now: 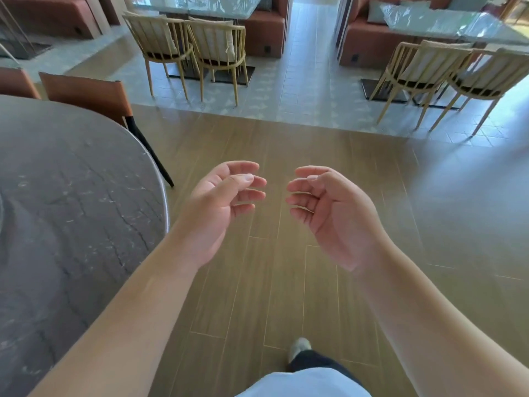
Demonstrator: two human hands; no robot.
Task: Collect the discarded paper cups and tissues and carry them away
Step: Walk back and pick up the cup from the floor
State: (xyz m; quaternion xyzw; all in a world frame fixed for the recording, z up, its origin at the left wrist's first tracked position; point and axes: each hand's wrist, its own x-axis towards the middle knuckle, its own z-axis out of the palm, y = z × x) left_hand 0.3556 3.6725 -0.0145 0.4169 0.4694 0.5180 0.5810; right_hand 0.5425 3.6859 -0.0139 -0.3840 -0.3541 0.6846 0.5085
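Fingers of left hand (220,202) and right hand (329,207) loosely curled, palms facing each other, holding nothing, apart above the wood floor (257,282). No cups or tissues in view; dark round counter (71,196) at left shows none. Either nothing collected yet or already dropped off; can't tell which. Chairs (200,47) well ahead.

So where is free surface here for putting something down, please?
The dark round table at the left shows bare top, bordered by the brown chair. Both hands, left hand and right hand, hold nothing. The far plastic-covered tables are crowded by pale chairs.
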